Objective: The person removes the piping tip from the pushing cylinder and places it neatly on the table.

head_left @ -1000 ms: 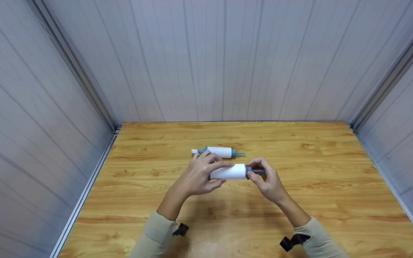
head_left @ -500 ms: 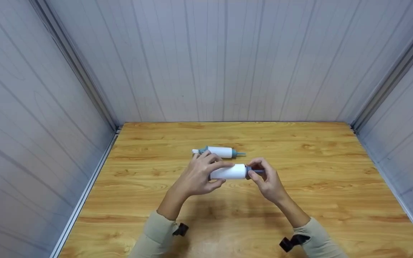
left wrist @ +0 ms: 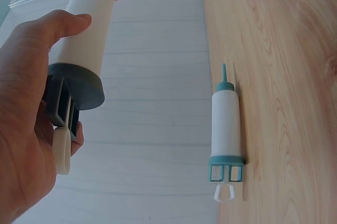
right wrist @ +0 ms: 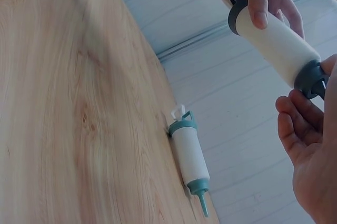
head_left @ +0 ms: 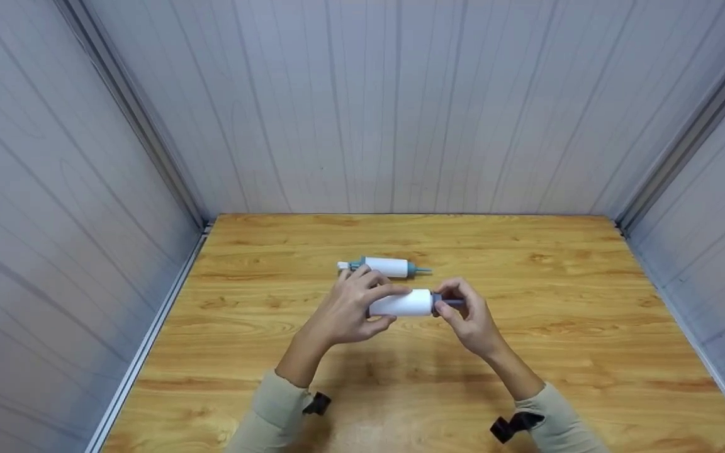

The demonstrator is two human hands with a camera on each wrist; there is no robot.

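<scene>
My left hand (head_left: 353, 307) grips the white barrel of an icing syringe (head_left: 411, 303), held level above the wooden table. Its dark grey finger grip and white ring plunger (left wrist: 61, 150) sit against the left palm in the left wrist view. At the other end, fingers and thumb of my right hand (head_left: 477, 326) pinch the dark grey nozzle cap (right wrist: 309, 78), whose thin tip points right. Just behind the held syringe lies a second, similar icing syringe (head_left: 386, 267) with teal ends, on its side, nozzle to the right. Neither hand holds this one.
The wooden table (head_left: 262, 352) is bounded by a pale panelled wall (head_left: 394, 126) at the back and by further panels left and right. Black wrist mounts (head_left: 517, 426) sit at both sleeves.
Both hands stay in nearly the same place on the held syringe, which sits very slightly lower in the head view. The teal syringe has not moved.
</scene>
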